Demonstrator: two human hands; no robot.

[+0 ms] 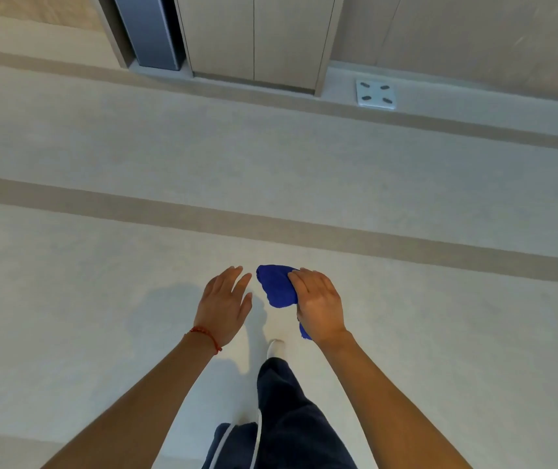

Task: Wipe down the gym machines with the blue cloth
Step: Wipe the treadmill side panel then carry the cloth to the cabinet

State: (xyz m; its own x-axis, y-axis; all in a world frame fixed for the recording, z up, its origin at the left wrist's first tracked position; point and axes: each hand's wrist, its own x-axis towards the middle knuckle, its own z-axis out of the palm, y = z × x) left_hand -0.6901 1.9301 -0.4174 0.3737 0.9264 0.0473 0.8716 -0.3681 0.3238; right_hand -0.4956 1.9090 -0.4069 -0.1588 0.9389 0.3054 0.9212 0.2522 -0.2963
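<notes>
The blue cloth (pixel 277 286) is bunched in the right hand (pixel 318 304), out in front of the person and above the pale floor (pixel 101 252); that grip is curled over the cloth, with a blue tail showing below the wrist. The left hand (pixel 225 304) hangs just beside the cloth without touching it, fingers relaxed and lightly spread, holding nothing; a red string bracelet (pixel 207 336) circles its wrist. Below are dark trousers (pixel 291 418) and a white shoe (pixel 276 346); far ahead, a white scale (pixel 376 93) with 4 dark pads sits on a ledge beside tall cabinet doors (pixel 254 38).
</notes>
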